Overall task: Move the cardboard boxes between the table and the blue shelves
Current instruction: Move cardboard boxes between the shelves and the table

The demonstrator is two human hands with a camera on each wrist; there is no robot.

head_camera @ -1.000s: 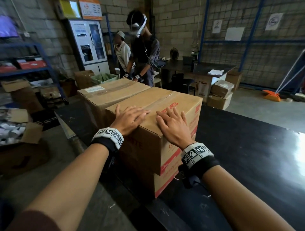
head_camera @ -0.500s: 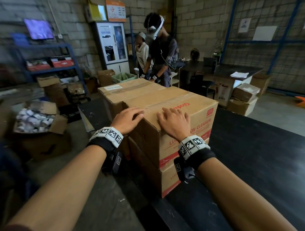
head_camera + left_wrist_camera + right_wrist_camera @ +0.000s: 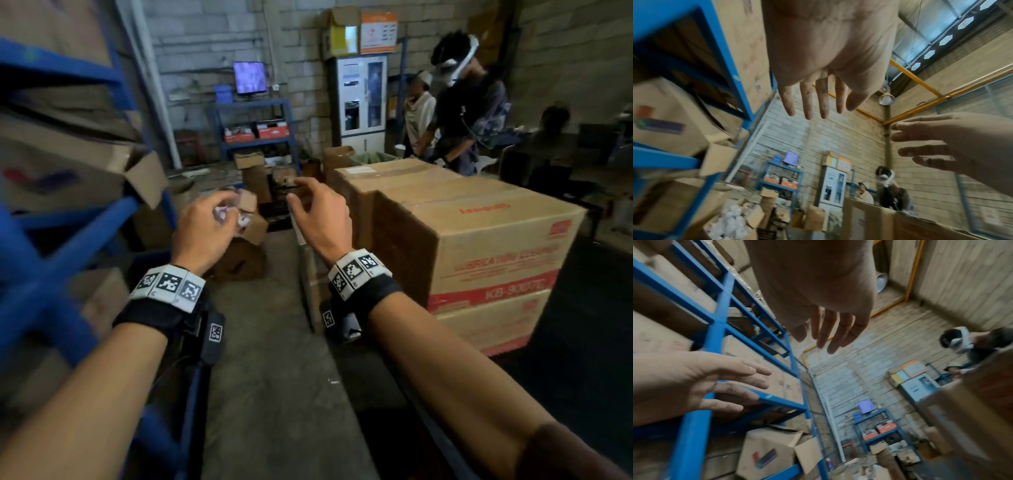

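We've got both hands in the air holding nothing: left hand (image 3: 202, 226) and right hand (image 3: 318, 214), fingers (image 3: 807, 104) loosely spread. Red-printed cardboard box (image 3: 479, 260) sits on the dark worktop (image 3: 582, 377) right of our fingers; blue shelves (image 3: 68, 240) with cartons to their left.

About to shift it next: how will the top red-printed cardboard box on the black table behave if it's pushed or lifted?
The top red-printed cardboard box looks stiff: sealed, square-edged. Resting on another box, it would probably slide rather than tip when pushed. Its bulk suggests a two-handed lift; weight cannot be judged.
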